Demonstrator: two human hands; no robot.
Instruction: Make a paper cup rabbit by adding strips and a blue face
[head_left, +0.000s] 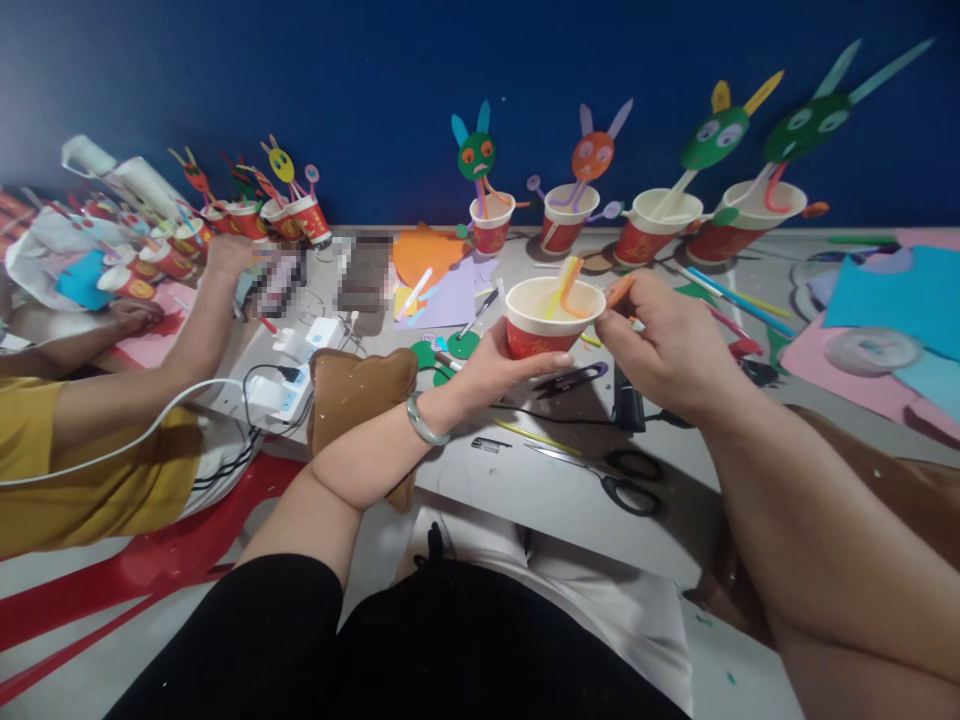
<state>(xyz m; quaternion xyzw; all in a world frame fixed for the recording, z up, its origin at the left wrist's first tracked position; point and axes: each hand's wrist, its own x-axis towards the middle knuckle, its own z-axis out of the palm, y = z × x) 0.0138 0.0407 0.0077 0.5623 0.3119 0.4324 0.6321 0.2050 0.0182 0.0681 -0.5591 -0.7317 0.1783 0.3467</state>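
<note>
A red and white paper cup (536, 338) is held upright above the table, with my left hand (504, 362) wrapped round its lower left side. Yellow and orange strips (566, 288) stand inside the cup. At the cup's right rim, my right hand (660, 335) pinches a small orange piece (620, 291). Behind, along the blue wall, stand several cups with paper faces on stems, among them a green face (477, 156) and an orange face (592, 157). Green paper discs (459, 346) lie left of the held cup.
Black-handled scissors (630, 482) and a small clear tool (491, 444) lie near the front edge. A power strip (304, 375) with cables and a brown cushion (360, 395) are at left. Coloured paper (892, 310) lies right. Another person's arm (191, 330) reaches in from the left.
</note>
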